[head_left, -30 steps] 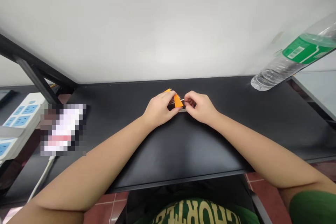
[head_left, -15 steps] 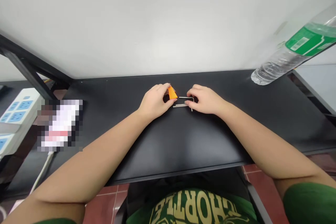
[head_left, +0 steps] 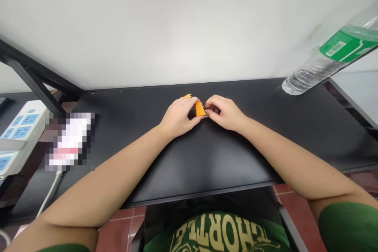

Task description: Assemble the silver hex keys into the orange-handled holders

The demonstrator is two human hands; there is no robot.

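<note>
Between thumb and fingers, my left hand (head_left: 180, 116) grips an orange hex key holder (head_left: 200, 108) over the middle of the black table. Thin metal keys show along the holder's edges. Just to its right, my right hand (head_left: 226, 113) is closed, fingertips against the holder's right side. Short lengths of the metal hex keys (head_left: 207, 115) show between the right fingertips and the holder; the rest is hidden by the fingers. I cannot tell how far the keys sit in the holder.
A clear water bottle (head_left: 307, 75) with a green label stands at the table's back right. On the left lie a phone-like blurred object (head_left: 69, 139) with a white cable (head_left: 49, 195) and a white power strip (head_left: 25, 136). A pale wall (head_left: 183, 27) rises behind the black table (head_left: 206, 169).
My left hand has shifted slightly right with the orange holder. My right hand has moved left, bringing the hex keys from apart to up against the holder.
</note>
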